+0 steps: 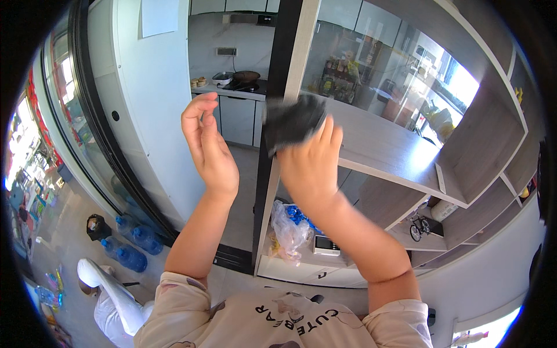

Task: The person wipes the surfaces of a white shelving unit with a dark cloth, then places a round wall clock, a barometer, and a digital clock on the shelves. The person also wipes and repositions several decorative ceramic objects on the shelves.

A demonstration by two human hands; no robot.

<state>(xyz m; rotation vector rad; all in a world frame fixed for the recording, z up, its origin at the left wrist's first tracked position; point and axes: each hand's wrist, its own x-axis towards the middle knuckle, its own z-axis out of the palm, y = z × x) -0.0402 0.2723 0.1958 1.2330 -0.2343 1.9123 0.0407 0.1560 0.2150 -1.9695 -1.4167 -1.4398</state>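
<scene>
My right hand (311, 161) is closed on a dark grey cloth (293, 122), which is blurred and lies against or just before the black door frame (285, 48) and the edge of a wood-grain shelf unit (300, 52). Whether the cloth touches the frame I cannot tell. My left hand (213, 148) is raised in front of the kitchen doorway, its fingers loosely curled and apart, with nothing in it. The unit's broad shelf (383, 139) stretches away to the right of my right hand.
Lower shelves hold plastic bags (289, 230), a small white device (326, 245) and a model bicycle (419, 227). Large blue water bottles (130, 256) and a black bin bag (98, 227) stand at lower left, near a white-covered chair (113, 300). A pan (246, 76) sits on the kitchen hob.
</scene>
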